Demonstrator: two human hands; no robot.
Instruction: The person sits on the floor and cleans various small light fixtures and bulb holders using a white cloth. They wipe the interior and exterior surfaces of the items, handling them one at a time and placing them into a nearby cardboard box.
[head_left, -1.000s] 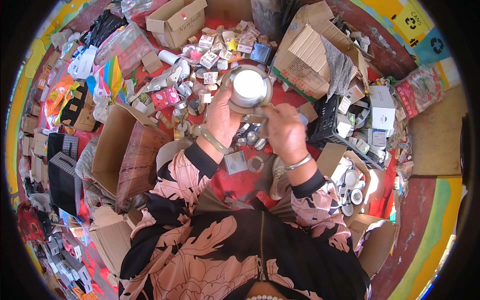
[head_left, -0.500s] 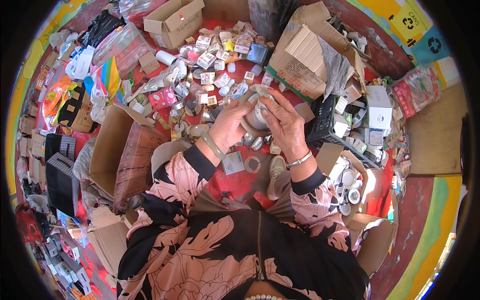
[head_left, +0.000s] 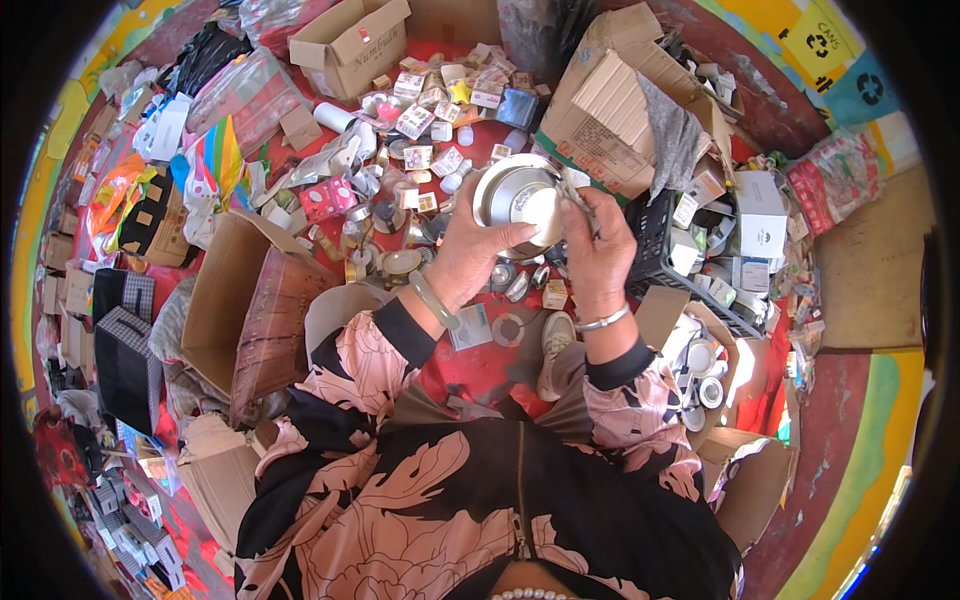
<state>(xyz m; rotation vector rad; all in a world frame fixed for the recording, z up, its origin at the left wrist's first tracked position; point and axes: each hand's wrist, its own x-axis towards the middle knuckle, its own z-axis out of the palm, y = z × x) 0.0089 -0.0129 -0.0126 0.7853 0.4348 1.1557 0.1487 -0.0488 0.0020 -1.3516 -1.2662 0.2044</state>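
Note:
A round, shallow silver metal bowl (head_left: pixel 508 188) is held up before me, its shiny hollow side facing me. My left hand (head_left: pixel 465 255) grips its left and lower rim, the thumb lying across the front. On the opposite side, my right hand (head_left: pixel 602 250) is closed at the right edge, fingers curled by the rim. Some greyish material shows between those fingers and the bowl, and I cannot make out what it is. Beneath and beyond the bowl lies a heap of small patterned boxes (head_left: pixel 415 122), tins and lids on the red floor (head_left: pixel 470 365).
An open carton (head_left: pixel 225 300) stands to my left, with another carton (head_left: pixel 350 50) at the far side. A large torn box (head_left: pixel 600 120) and a black crate (head_left: pixel 655 250) full of packages are at the right. Nearer, a box of white round pieces (head_left: pixel 700 365) sits by my right arm.
The bowl has been turned so its hollow inside now faces me. My right hand has moved slightly right, from over the bowl to its edge.

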